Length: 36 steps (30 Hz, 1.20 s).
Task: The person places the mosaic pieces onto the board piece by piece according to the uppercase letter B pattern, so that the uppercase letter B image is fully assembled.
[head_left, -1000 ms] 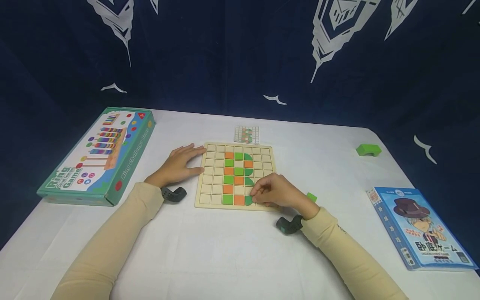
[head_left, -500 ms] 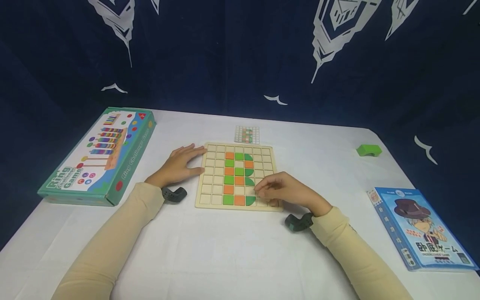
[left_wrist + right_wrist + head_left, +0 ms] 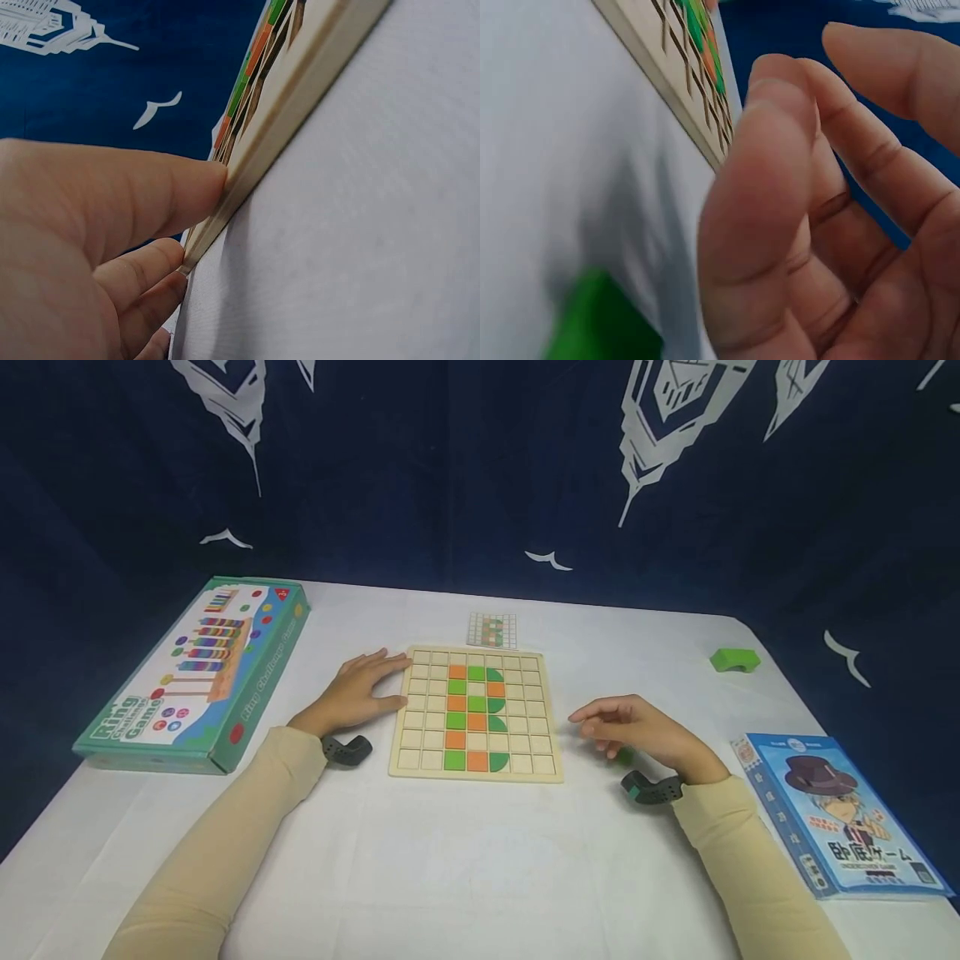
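Note:
A wooden grid board (image 3: pixel 536 722) lies on the white table, with orange square tiles (image 3: pixel 477 762), light green square tiles (image 3: pixel 454 760) and dark green rounded tiles (image 3: pixel 498 762) in its middle columns. My left hand (image 3: pixel 357 695) touches the board's left edge with thumb and fingertips, fingers nearly straight; the left wrist view shows the thumb (image 3: pixel 176 191) against the rim. To the right of the board, apart from it, hovers my right hand (image 3: pixel 648 733), fingers loosely bent and holding nothing. Partly hidden below that hand is a green block (image 3: pixel 623 757), blurred in the right wrist view.
Behind the board lies a small card (image 3: pixel 492 631) with a printed coloured grid. A game box (image 3: pixel 202 668) stands at the left, a blue box (image 3: pixel 847 814) at the right. Further back on the right sits a green arched block (image 3: pixel 735 660). A dark patterned cloth (image 3: pixel 450 468) hangs behind.
My right hand has moved off the board to the right, uncovering the dark green tile in the front row and the board's right columns. The left hand has stayed in place.

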Each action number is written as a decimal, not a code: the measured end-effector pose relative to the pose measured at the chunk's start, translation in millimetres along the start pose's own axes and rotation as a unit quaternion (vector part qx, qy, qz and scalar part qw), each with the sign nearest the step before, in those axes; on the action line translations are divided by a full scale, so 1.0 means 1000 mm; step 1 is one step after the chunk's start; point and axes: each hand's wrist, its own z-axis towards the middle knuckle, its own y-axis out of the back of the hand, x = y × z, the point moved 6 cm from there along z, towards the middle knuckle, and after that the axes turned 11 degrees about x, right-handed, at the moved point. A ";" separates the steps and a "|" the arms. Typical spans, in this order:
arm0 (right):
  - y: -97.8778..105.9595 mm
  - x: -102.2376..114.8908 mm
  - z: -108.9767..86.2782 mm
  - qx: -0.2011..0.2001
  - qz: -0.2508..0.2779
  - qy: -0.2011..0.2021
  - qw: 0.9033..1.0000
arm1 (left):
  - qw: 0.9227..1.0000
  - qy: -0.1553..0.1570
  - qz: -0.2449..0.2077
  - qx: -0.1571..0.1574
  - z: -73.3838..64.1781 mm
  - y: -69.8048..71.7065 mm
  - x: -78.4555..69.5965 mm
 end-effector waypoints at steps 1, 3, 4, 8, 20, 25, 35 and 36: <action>0.004 -0.002 -0.003 -0.005 -0.001 -0.003 1.000 | 1.000 0.001 0.000 0.000 0.000 0.000 0.000; 0.011 -0.006 -0.008 -0.015 -0.004 -0.010 1.000 | 1.000 0.000 0.000 -0.001 0.000 0.000 0.001; 0.015 -0.008 -0.011 -0.019 -0.007 -0.015 1.000 | 1.000 -0.001 0.000 -0.001 0.000 0.000 0.002; 0.026 -0.018 -0.018 -0.033 -0.023 -0.050 0.998 | 1.000 -0.002 -0.001 -0.002 0.000 0.000 0.002; 0.032 -0.033 -0.028 0.013 -0.036 -0.081 0.996 | 1.000 -0.002 0.000 -0.001 0.001 0.000 0.002; 0.033 -0.033 -0.031 0.041 -0.035 -0.062 0.997 | 1.000 -0.001 -0.001 -0.001 0.001 0.000 0.001; 0.030 -0.032 -0.030 0.068 -0.075 -0.040 0.994 | 1.000 -0.004 -0.005 -0.002 0.001 -0.001 0.002; 0.030 -0.032 -0.030 0.066 -0.081 -0.038 0.994 | 1.000 -0.005 -0.005 -0.002 0.001 0.000 0.002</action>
